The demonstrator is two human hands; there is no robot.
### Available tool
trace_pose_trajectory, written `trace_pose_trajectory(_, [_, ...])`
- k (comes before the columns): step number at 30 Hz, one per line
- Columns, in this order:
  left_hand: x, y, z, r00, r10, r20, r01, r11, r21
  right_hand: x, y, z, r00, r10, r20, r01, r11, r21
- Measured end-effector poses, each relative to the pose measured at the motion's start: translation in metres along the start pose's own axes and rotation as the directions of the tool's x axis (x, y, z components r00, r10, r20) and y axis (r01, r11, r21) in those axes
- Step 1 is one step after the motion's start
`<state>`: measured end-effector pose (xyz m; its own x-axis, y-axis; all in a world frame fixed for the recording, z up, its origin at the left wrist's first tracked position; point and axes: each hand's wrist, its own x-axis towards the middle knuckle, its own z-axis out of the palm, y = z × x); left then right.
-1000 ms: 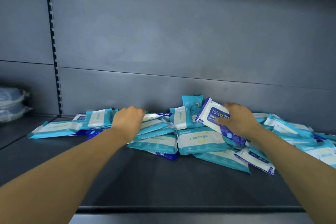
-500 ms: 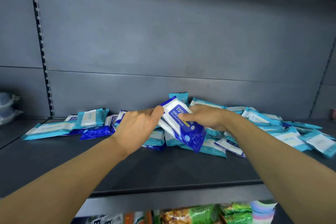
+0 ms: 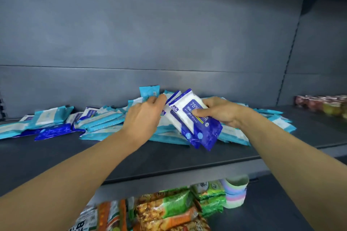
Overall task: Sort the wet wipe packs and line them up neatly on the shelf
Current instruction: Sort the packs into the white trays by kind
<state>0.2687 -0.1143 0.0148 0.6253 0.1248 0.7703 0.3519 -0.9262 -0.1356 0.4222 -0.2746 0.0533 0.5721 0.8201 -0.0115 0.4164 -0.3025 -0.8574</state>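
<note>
Blue packs point(image 3: 195, 122) now stacked centre frame, pinched in my right hand point(image 3: 221, 112). My left hand point(image 3: 144, 116), fingers relaxed, just let go; teal packs point(image 3: 105, 120) still unsorted.

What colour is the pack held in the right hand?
Dark blue and white, seen in the head view: pack, right hand.

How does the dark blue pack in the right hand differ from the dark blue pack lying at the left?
The held pack is lifted off the shelf and tilted, white label showing; the lying pack rests flat, no label visible. The right hand grips the held one; nothing touches the other. Both have dark blue wrappers.
</note>
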Motion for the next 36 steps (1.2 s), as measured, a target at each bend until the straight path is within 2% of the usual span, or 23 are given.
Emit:
trace_pose_trajectory(3, [0.009,0.015,0.017,0.948,-0.143,0.283,0.188,0.972,-0.139,-0.009,0.012,-0.022,0.983,-0.033,-0.182,0.028,0.999,-0.028])
trace_pose_trajectory(5, [0.012,0.025,0.033,0.888,-0.096,0.450,0.253,0.919,-0.303,-0.012,0.022,-0.035,0.951,-0.059,-0.304,0.039,0.997,-0.070])
trace_pose_trajectory(7, [0.015,0.039,0.048,0.822,-0.051,0.567,0.289,0.896,-0.338,-0.013,0.031,-0.047,0.915,-0.070,-0.398,0.020,0.991,-0.129])
trace_pose_trajectory(10, [0.022,0.064,0.066,0.745,-0.098,0.660,0.329,0.914,-0.236,-0.015,0.045,-0.059,0.886,-0.076,-0.457,-0.010,0.983,-0.182])
trace_pose_trajectory(14, [0.038,0.093,0.072,0.638,-0.224,0.736,0.365,0.930,-0.033,-0.018,0.062,-0.061,0.892,-0.030,-0.452,-0.047,0.986,-0.158])
trace_pose_trajectory(16, [0.046,0.098,0.070,0.576,-0.282,0.767,0.476,0.878,-0.035,-0.017,0.069,-0.061,0.897,-0.005,-0.442,-0.066,0.987,-0.145])
trace_pose_trajectory(20, [0.053,0.097,0.071,0.444,-0.308,0.842,0.700,0.705,-0.111,-0.015,0.075,-0.060,0.907,0.017,-0.421,-0.079,0.988,-0.130])
trace_pose_trajectory(25, [0.053,0.096,0.076,0.467,-0.407,0.785,0.810,0.553,-0.195,-0.014,0.076,-0.056,0.907,0.020,-0.422,-0.103,0.979,-0.174])
trace_pose_trajectory(28, [0.050,0.086,0.068,0.446,-0.469,0.762,0.876,0.404,-0.264,-0.015,0.076,-0.053,0.901,-0.001,-0.434,-0.101,0.972,-0.212])
trace_pose_trajectory(29, [0.047,0.081,0.062,0.447,-0.496,0.744,0.882,0.384,-0.274,-0.016,0.074,-0.053,0.902,-0.013,-0.432,-0.094,0.970,-0.226])
trace_pose_trajectory(30, [0.044,0.075,0.055,0.459,-0.520,0.720,0.877,0.396,-0.272,-0.017,0.072,-0.052,0.903,-0.029,-0.430,-0.084,0.967,-0.241])
trace_pose_trajectory(33, [0.037,0.053,0.027,0.558,-0.571,0.601,0.811,0.530,-0.249,-0.017,0.062,-0.047,0.907,-0.096,-0.411,-0.008,0.969,-0.245])
trace_pose_trajectory(36, [0.028,0.036,0.004,0.614,-0.588,0.526,0.784,0.532,-0.320,-0.017,0.044,-0.033,0.933,-0.172,-0.315,0.100,0.967,-0.233])
